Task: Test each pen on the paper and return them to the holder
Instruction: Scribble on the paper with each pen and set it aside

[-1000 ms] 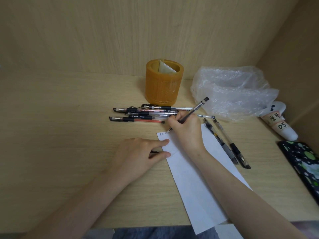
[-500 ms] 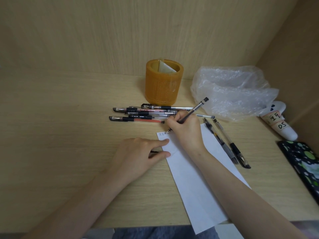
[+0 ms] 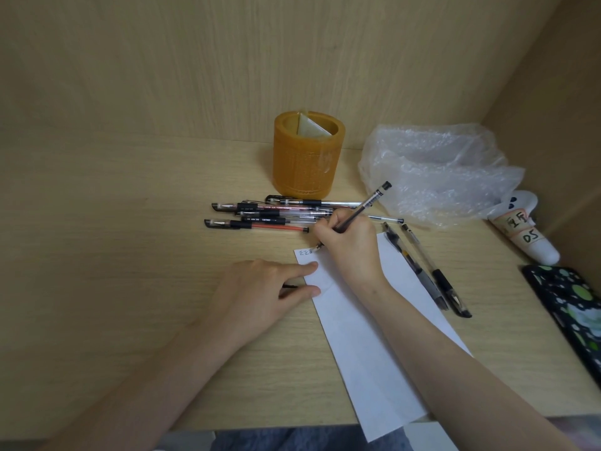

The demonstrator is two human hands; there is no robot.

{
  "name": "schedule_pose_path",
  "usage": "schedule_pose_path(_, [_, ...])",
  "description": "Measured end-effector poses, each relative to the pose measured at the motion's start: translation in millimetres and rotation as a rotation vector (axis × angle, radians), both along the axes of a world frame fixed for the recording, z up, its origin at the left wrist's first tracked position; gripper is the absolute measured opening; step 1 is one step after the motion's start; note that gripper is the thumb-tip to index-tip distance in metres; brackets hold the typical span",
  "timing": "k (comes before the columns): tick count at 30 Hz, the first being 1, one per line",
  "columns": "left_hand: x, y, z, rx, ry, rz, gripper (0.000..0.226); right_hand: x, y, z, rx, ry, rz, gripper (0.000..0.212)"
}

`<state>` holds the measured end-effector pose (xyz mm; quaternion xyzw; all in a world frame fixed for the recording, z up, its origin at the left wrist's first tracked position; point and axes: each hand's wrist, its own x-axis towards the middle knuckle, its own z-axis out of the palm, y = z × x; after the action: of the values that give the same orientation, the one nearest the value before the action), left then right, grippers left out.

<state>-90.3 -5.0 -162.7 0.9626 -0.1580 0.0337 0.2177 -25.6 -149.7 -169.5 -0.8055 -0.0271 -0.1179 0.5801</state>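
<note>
Nothing moved; right hand [image 3: 349, 245] grips pen [image 3: 364, 205], tip down-left on paper [image 3: 357, 336].

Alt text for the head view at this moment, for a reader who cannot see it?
A person's right hand grips a black pen, its tip at the top corner of a white paper strip, while the left hand presses the paper's edge flat. Beyond them, several pens lie before an orange holder on a wooden desk.
</note>
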Motion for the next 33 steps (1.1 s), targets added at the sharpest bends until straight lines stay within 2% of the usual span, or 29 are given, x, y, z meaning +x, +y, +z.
schedule_pose_path(3, [-0.3,-0.3,0.1,-0.005,-0.005,-0.003,0.043,0.9,-0.6,-1.1,0.016,-0.013,-0.006,0.037])
schedule_pose_path(9, [-0.7,0.2,0.0,-0.023,-0.014,-0.001,0.043,1.2,-1.0,-0.9,0.021,-0.003,-0.017,0.038])
schedule_pose_path(15, [0.1,0.7,3.3,-0.011,0.012,-0.002,0.043,7.1,-18.0,12.9,0.539,0.166,0.018,0.038])
schedule_pose_path(18, [0.1,1.8,3.2,-0.016,0.028,-0.002,0.044,9.0,-20.5,15.8,0.577,0.221,0.049,0.045])
schedule_pose_path(21, [0.5,3.5,2.4,-0.054,0.037,0.01,0.044,9.3,-22.5,23.2,0.591,0.188,0.111,0.029])
schedule_pose_path(24, [1.4,4.0,1.5,-0.092,0.052,0.015,0.051,5.6,-27.8,30.5,0.606,0.181,0.141,0.029])
schedule_pose_path(26, [0.6,5.3,0.6,-0.211,0.067,0.026,0.051,0.3,-32.0,32.1,0.592,0.201,0.147,0.027])
schedule_pose_path(30, [-1.0,9.4,5.6,-0.594,0.169,-0.028,0.046,-13.3,-36.2,34.0,0.571,0.246,0.191,0.024])
schedule_pose_path(33, [0.6,11.1,9.0,-0.695,0.257,-0.131,0.056,-24.5,-32.6,37.3,0.529,0.235,0.237,0.027])
